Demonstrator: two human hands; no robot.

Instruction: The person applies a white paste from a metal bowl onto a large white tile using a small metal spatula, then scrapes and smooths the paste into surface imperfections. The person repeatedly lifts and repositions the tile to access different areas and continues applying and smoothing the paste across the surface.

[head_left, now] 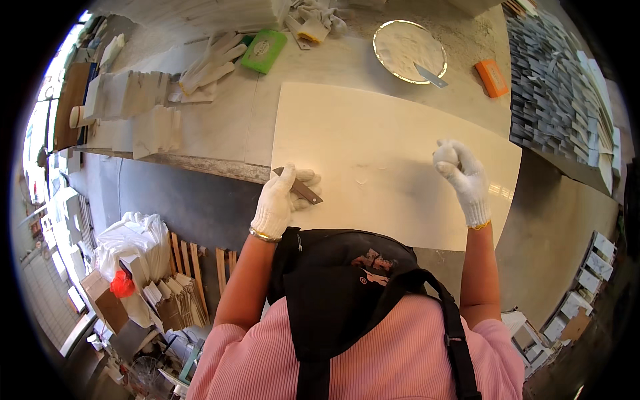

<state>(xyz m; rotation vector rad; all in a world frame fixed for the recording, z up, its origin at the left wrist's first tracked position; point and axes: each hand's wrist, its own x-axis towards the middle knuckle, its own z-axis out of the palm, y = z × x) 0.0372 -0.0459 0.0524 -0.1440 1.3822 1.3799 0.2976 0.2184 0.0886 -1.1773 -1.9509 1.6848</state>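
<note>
The flat metal blade [308, 193] sits at the centre-left of the frame, pinched between the thumb and fingers of the left hand [288, 193]. Its long axis slants from upper left to lower right, with the angular, pointed end toward the lower right. The thumb side of the white knitted glove covers part of its upper stretch.

The right hand [461, 172], gloved alike, is raised at the right of the centre with fingers curled inward; how tightly they close, and whether anything white lies inside, I cannot tell.

Below both hands is a smooth, glossy, cream-coloured panel [380, 137], a flat sheet with faint curved marks near its middle. Its near edge is partly hidden by a black bag [333, 257]. The panel lies on the pale, dusty worktop [257, 130] and juts past its front edge.

At the upper right, a round bowl [375, 52] with a shiny rim holds whitish stuff, powder or paste being hard to tell; a second blade [431, 76] rests across its rim, pointing lower right. Crumpled cloth gloves [319, 23] at the top are indistinct.
</note>
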